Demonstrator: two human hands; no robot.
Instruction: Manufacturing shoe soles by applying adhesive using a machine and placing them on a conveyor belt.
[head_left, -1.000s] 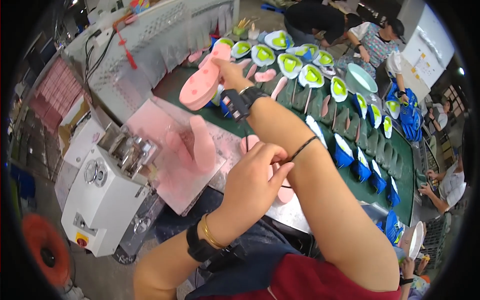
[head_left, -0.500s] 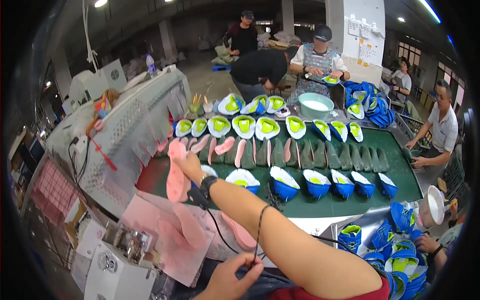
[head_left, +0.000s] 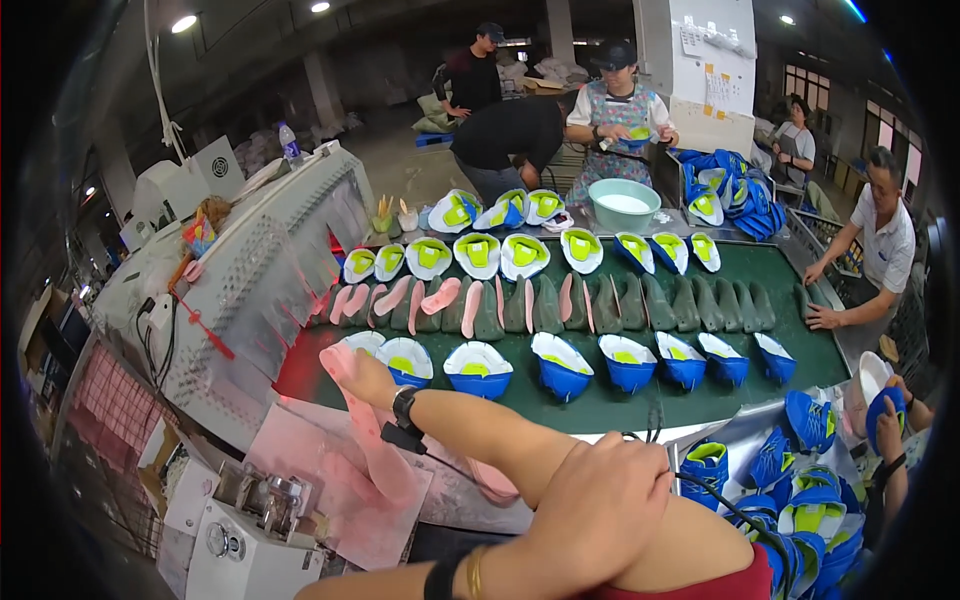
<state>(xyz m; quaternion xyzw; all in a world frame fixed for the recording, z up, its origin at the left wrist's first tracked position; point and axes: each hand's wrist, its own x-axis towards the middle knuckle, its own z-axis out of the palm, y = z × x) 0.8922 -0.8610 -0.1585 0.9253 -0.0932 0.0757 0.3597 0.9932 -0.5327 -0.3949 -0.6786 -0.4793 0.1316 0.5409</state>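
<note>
My right hand (head_left: 368, 380), on an arm stretched across to the left, grips a pink insole (head_left: 338, 360). Its lower end hangs over another pink insole (head_left: 385, 468) lying on a pink-stained board (head_left: 290, 440). A dark watch and a small black box on a cable sit at that wrist. My left hand (head_left: 600, 510) lies against my right arm near the elbow with its fingers curled in. A black cord (head_left: 715, 492) runs out by those fingers, which seem to pinch it. More pink insoles (head_left: 470, 312) lie among the dark sole-shaped pieces (head_left: 630, 305) on the green belt (head_left: 680, 405).
Rows of blue shoe uppers (head_left: 565, 370) flank the dark pieces. A white machine with dials (head_left: 240, 550) stands lower left, a perforated grey housing (head_left: 250, 270) behind it. Blue shoes (head_left: 810, 515) pile up at lower right. A basin (head_left: 625, 208) and several people are around the belt.
My left hand has moved right and up onto my right arm, and the cord has shifted along it. My right hand has lowered slightly with the insole, which is now tilted.
</note>
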